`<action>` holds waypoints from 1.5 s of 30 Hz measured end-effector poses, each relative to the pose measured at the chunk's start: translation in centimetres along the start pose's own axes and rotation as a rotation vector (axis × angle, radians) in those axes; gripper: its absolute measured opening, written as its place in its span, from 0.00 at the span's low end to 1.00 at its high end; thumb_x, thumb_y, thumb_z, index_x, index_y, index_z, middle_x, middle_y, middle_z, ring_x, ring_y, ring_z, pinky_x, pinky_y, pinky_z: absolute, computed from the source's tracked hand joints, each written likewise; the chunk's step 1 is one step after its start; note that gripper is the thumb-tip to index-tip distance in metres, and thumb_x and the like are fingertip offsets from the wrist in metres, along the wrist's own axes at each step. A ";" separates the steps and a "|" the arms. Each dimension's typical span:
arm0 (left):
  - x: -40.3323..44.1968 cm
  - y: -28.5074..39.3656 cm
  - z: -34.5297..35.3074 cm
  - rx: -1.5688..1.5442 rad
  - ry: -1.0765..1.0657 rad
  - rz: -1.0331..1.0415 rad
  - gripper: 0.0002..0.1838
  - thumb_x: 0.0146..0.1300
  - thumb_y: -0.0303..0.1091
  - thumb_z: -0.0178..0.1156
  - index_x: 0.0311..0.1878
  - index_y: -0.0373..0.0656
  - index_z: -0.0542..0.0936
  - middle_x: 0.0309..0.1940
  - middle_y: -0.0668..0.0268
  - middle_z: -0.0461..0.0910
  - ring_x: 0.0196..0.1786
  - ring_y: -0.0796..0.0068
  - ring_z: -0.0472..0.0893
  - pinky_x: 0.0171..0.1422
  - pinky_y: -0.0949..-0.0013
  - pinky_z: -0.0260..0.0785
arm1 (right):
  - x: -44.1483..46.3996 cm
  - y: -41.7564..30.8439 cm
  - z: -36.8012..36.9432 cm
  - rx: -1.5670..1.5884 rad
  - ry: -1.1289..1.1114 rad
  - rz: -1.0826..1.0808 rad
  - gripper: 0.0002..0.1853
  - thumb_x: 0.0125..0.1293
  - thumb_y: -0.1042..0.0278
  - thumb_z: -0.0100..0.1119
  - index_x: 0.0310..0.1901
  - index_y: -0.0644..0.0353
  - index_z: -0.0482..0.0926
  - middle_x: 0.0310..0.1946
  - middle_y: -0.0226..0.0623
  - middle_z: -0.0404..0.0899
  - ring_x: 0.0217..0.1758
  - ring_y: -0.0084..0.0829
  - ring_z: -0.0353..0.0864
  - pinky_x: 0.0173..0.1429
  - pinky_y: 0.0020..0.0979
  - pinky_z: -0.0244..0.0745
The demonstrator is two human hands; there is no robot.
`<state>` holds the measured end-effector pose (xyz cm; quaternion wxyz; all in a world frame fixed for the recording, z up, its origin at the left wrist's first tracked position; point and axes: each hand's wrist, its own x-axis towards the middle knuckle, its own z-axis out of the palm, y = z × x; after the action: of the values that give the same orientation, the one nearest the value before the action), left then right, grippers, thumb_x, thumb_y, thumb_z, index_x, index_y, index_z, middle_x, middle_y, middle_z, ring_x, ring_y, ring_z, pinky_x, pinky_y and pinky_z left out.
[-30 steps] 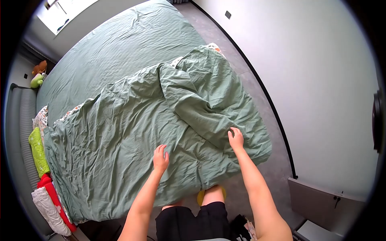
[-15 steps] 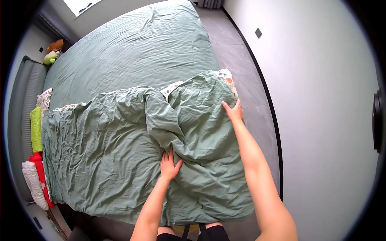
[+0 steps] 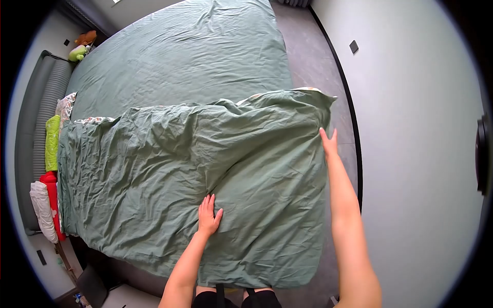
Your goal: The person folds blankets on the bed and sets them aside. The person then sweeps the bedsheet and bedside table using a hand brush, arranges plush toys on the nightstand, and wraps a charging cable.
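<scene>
A wrinkled green duvet (image 3: 144, 169) with a patterned underside lies folded across the near part of the bed. My left hand (image 3: 208, 218) rests flat on its top near the middle, fingers stretched out and pressing the cloth. At the duvet's right edge, my right hand (image 3: 329, 143) has its thumb on the upper side. Its other fingers are partly hidden along the edge, and creases run through the fabric towards this grip. Just beyond that hand, the far right corner of the duvet sticks out over the bed side.
A green sheet (image 3: 179, 61) covers the far part of the bed. Along the grey headboard (image 3: 43, 97) stand a lime-green pillow (image 3: 52, 143), a red one (image 3: 51, 205) and a white one (image 3: 42, 210). Soft toys (image 3: 79, 51) sit at the far left. A wall (image 3: 411, 128) borders the right-hand floor strip.
My right hand has moved outward to the right with the duvet edge. The bunched fold on the right has spread flatter, and the corner now reaches farther right. My left hand stays on the cloth.
</scene>
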<state>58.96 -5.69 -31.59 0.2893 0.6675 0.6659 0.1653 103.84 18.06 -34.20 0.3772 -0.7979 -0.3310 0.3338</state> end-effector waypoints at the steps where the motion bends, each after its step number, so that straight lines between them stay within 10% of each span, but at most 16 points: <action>1: 0.3 0.2 0.2 0.020 -0.008 -0.017 0.33 0.57 0.47 0.51 0.63 0.44 0.57 0.61 0.52 0.57 0.63 0.53 0.57 0.65 0.55 0.47 | -1.5 2.4 -0.4 -0.099 0.006 0.061 0.54 0.44 0.38 0.61 0.63 0.70 0.47 0.62 0.54 0.51 0.66 0.43 0.52 0.67 0.34 0.48; 5: 1.1 0.4 0.1 0.037 -0.084 -0.035 0.35 0.56 0.51 0.52 0.63 0.45 0.56 0.62 0.51 0.55 0.64 0.51 0.55 0.65 0.53 0.46 | -9.1 10.2 -1.7 0.224 -0.358 0.708 0.50 0.45 0.36 0.60 0.56 0.77 0.60 0.53 0.53 0.66 0.57 0.42 0.65 0.60 0.34 0.58; 18: -7.1 8.0 1.0 0.041 -0.144 0.307 0.37 0.46 0.44 0.63 0.60 0.45 0.61 0.61 0.51 0.56 0.62 0.50 0.58 0.62 0.52 0.51 | -15.1 -0.1 -6.7 -0.268 0.303 -0.508 0.12 0.45 0.67 0.63 0.29 0.65 0.74 0.20 0.51 0.74 0.27 0.55 0.73 0.31 0.43 0.69; 20: -7.7 7.6 0.7 0.027 -0.158 0.286 0.36 0.47 0.43 0.62 0.60 0.44 0.61 0.60 0.51 0.57 0.61 0.50 0.59 0.62 0.54 0.53 | -14.2 -0.4 -8.0 -0.537 0.276 -0.243 0.16 0.48 0.65 0.63 0.37 0.63 0.74 0.29 0.51 0.76 0.36 0.49 0.76 0.40 0.38 0.70; 24: -7.5 6.1 0.3 0.042 -0.188 0.268 0.32 0.49 0.40 0.60 0.59 0.44 0.62 0.58 0.52 0.59 0.59 0.53 0.61 0.61 0.58 0.56 | -17.5 6.9 -10.5 -0.050 0.299 -0.100 0.28 0.55 0.60 0.60 0.53 0.65 0.63 0.53 0.47 0.65 0.58 0.39 0.63 0.60 0.35 0.58; 27: -9.4 3.6 -0.2 0.085 -0.257 0.261 0.31 0.50 0.37 0.59 0.59 0.46 0.63 0.58 0.53 0.60 0.59 0.54 0.62 0.60 0.58 0.57 | -30.9 14.1 -11.3 -0.376 0.480 -0.082 0.28 0.55 0.57 0.57 0.54 0.64 0.64 0.53 0.50 0.66 0.57 0.45 0.64 0.59 0.39 0.58; 30: -11.6 1.7 -1.2 0.083 -0.294 0.287 0.30 0.50 0.35 0.58 0.58 0.45 0.63 0.57 0.53 0.61 0.58 0.55 0.63 0.60 0.58 0.58 | -45.5 20.0 -10.7 -0.680 0.602 0.573 0.39 0.50 0.43 0.57 0.55 0.67 0.62 0.54 0.55 0.62 0.58 0.48 0.61 0.59 0.41 0.59; 35: -15.2 -2.2 -4.7 0.026 -0.327 0.303 0.27 0.49 0.34 0.57 0.56 0.44 0.65 0.56 0.53 0.63 0.57 0.54 0.65 0.60 0.58 0.58 | -55.6 22.3 -7.8 0.619 0.623 1.317 0.47 0.43 0.35 0.61 0.55 0.68 0.63 0.52 0.44 0.68 0.52 0.42 0.69 0.55 0.46 0.64; 39: -19.1 -9.7 -9.8 0.039 -0.230 0.215 0.25 0.49 0.33 0.57 0.53 0.42 0.66 0.53 0.54 0.65 0.55 0.54 0.66 0.58 0.59 0.60 | -56.3 22.1 -4.6 0.778 0.651 0.716 0.33 0.52 0.48 0.60 0.54 0.63 0.65 0.49 0.38 0.71 0.53 0.41 0.68 0.54 0.51 0.65; 45: -28.2 -22.9 -18.5 0.116 0.207 -0.413 0.27 0.49 0.32 0.60 0.54 0.41 0.65 0.52 0.53 0.64 0.55 0.53 0.64 0.58 0.59 0.58 | -55.2 6.6 -1.0 1.231 0.100 0.740 0.24 0.56 0.50 0.55 0.51 0.56 0.70 0.50 0.34 0.71 0.54 0.34 0.68 0.60 0.40 0.60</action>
<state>27.93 -31.63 -26.44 0.2085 0.5121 0.8227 0.1319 75.70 -28.63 -23.51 0.6355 -0.5147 0.2269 0.5288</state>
